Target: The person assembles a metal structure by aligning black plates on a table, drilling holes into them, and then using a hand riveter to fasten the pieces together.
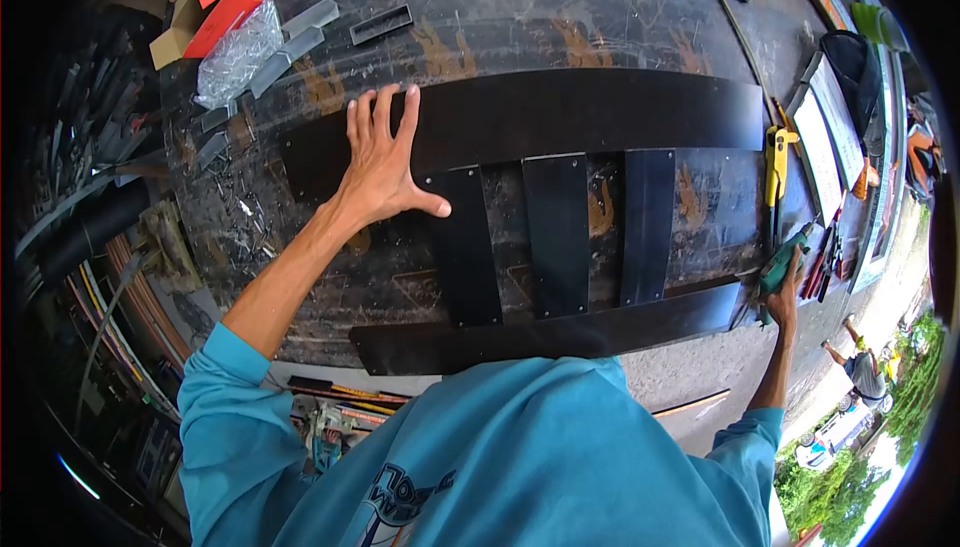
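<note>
My left hand [382, 162] lies with spread fingers on the left part of a long black panel [590, 112]. Its thumb reaches over the top of a short black slat [462, 247]. Two more short slats, a middle one [556, 237] and a right one [648, 227], stand between the long panel and a second long black strip [540, 335] near my body. At the right end of that strip, my right hand [785, 292] is wrapped round a green power tool [785, 262].
A dark metal table [510, 22] bears a red box [222, 12], bubble wrap [240, 57], metal offcuts and a yellow-handled tool [778, 162]. Pliers [824, 262] lie at the right edge. A person [862, 372] is far off at the lower right.
</note>
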The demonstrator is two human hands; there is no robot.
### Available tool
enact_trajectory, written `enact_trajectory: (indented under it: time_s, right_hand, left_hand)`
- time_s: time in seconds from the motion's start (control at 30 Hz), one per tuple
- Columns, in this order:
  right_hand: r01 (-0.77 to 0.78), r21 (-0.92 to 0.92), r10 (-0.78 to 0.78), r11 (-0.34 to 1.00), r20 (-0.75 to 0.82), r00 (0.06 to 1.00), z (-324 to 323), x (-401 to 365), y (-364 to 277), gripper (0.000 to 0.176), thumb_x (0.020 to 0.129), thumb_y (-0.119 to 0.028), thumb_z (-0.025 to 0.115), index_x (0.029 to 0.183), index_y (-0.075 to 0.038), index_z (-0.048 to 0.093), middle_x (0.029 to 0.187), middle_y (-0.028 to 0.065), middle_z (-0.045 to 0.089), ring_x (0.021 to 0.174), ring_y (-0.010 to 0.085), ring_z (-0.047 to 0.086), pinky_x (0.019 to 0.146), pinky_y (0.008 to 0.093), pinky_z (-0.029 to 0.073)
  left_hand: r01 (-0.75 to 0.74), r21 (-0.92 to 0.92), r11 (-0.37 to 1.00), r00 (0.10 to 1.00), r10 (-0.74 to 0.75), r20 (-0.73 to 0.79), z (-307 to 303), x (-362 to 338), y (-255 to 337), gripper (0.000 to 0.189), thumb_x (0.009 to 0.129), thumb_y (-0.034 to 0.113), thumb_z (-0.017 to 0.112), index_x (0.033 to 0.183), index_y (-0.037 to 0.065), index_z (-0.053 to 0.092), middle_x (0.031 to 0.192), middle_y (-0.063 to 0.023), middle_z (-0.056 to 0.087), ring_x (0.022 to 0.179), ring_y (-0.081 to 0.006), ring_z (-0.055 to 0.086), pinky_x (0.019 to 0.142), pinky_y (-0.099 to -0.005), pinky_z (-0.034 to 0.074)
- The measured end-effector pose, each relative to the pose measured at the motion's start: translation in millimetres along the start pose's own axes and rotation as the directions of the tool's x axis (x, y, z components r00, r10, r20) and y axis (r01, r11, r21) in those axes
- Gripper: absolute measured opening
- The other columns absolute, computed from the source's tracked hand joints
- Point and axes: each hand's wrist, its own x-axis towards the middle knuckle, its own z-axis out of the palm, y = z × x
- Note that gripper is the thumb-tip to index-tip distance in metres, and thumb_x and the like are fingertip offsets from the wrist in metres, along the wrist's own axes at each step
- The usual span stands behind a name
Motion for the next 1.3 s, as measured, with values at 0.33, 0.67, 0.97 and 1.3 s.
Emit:
enact_trajectory:
  time_s: [0.33, 0.67, 0.97, 1.3]
  right_hand:
    - [-0.414, 0.240, 0.457, 0.878, -0.165, 0.874, 0, -29, -56, 0.108, 0.064, -0.012, 0.066, 0.152, -0.010, 0.004, 0.142, 0.0325, 0.036, 0.127, 0.0476, 0.042, 0.104, 0.0448, 0.038]
    - [-0.412, 0.549, 0.511, 0.728, -0.033, 0.859, -202, -67, -284, 0.078, 0.065, -0.007, 0.064, 0.139, -0.006, 0.040, 0.093, 0.0087, 0.062, 0.079, 0.0172, 0.059, 0.076, 0.0328, 0.048]
    - [0.111, 0.565, -0.335, 0.818, 0.310, 0.890, -215, -36, -490, 0.084, 0.060, -0.011, 0.067, 0.139, 0.001, 0.040, 0.123, 0.0219, 0.058, 0.113, 0.0315, 0.059, 0.101, 0.0415, 0.043]
    - [0.265, 0.532, -0.497, 0.804, 0.358, 0.790, -203, -13, -541, 0.063, 0.079, -0.010, 0.066, 0.136, 0.001, 0.040, 0.111, 0.0242, 0.063, 0.098, 0.0348, 0.067, 0.084, 0.0424, 0.052]
  left_hand:
    - [0.023, -0.014, 1.000, 1.000, -0.024, -0.012, 1, 2, 8, 0.149, 0.035, 0.055, 0.088, 0.150, 0.001, 0.011, 0.146, -0.0286, 0.018, 0.138, -0.0498, 0.012, 0.114, -0.0596, 0.005]
    - [-0.024, -0.099, 0.995, 0.996, 0.016, -0.083, 13, -8, -4, 0.145, 0.040, 0.060, 0.087, 0.149, -0.001, 0.013, 0.142, -0.0285, 0.019, 0.134, -0.0509, 0.012, 0.114, -0.0613, 0.006]
    - [-0.022, -0.105, 0.994, 0.985, 0.003, -0.172, 18, -6, -8, 0.141, 0.041, 0.059, 0.087, 0.148, -0.002, 0.018, 0.141, -0.0285, 0.024, 0.134, -0.0514, 0.017, 0.113, -0.0622, 0.007]
    - [-0.032, -0.106, 0.994, 0.982, 0.011, -0.189, 23, -5, -10, 0.141, 0.041, 0.060, 0.086, 0.147, -0.004, 0.019, 0.139, -0.0277, 0.029, 0.133, -0.0498, 0.021, 0.113, -0.0631, 0.007]
